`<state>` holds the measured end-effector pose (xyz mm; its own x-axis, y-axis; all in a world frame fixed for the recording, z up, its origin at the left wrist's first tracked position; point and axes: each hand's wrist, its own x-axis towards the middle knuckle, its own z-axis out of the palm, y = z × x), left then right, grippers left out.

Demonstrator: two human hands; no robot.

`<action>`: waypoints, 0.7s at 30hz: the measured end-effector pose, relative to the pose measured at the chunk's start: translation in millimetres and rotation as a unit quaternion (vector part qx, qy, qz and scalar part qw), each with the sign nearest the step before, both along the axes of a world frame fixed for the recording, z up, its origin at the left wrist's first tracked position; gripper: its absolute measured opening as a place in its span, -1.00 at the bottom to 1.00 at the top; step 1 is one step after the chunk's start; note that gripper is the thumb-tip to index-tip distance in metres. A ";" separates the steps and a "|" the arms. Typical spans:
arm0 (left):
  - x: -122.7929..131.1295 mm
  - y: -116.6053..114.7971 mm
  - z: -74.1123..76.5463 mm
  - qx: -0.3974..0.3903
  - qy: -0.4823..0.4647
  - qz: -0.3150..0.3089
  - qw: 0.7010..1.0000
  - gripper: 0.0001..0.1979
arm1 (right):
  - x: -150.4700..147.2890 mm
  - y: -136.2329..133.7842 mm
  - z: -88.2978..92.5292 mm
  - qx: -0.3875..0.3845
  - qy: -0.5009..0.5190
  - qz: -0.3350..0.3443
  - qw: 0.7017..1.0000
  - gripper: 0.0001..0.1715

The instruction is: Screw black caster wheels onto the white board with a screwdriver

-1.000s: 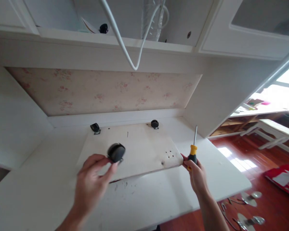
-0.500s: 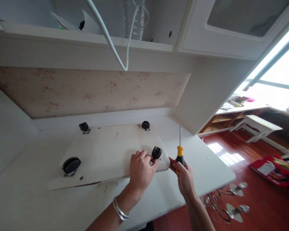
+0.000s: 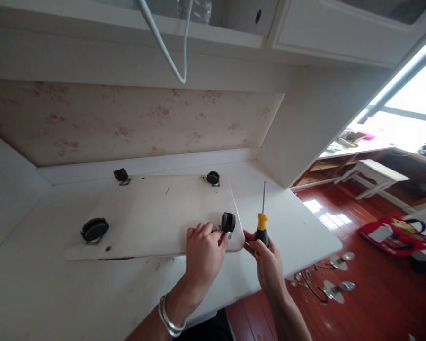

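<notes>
A white board (image 3: 156,208) lies flat on the white desktop, with black casters at its corners. At its near right corner stands a caster (image 3: 228,222); the fingers of my left hand (image 3: 204,251) are closed at its base, and a small metal piece shows beside the fingertips. My right hand (image 3: 268,258) is wrapped round a screwdriver (image 3: 262,222) with a yellow and black handle, its shaft pointing up and away. My right fingertips are at the board's right edge. The other casters are at the far right (image 3: 213,178), far left (image 3: 120,175) and near left (image 3: 95,229).
A white cable (image 3: 166,52) hangs from the shelf above. A side panel (image 3: 305,118) bounds the desktop on the right. On the red floor are light fittings (image 3: 335,289), a red case (image 3: 392,237) and a white stool (image 3: 374,177).
The view has shifted, so the board and shelf sit higher in it. The near right caster has turned slightly under my left fingers. The screwdriver stays in my right hand.
</notes>
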<state>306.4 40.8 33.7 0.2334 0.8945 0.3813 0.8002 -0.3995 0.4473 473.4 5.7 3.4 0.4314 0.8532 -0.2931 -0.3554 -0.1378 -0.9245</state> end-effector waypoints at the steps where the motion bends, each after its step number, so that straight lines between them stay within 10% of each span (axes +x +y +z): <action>1: -2.8 -1.2 -0.2 0.002 0.000 -0.003 1.000 -0.84 | 1.8 -0.8 -0.6 -0.005 -0.009 0.009 1.000 -0.77; 21: -30.7 -0.5 -2.7 0.015 0.050 -0.075 0.996 -0.84 | 16.7 -70.7 36.0 -0.114 -0.206 -0.045 0.971 -0.27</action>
<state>275.8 40.3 31.0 0.4007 0.8355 0.3761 0.7706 -0.5293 0.3549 490.0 -65.1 39.5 0.6220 0.7398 -0.2565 0.0179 -0.3410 -0.9399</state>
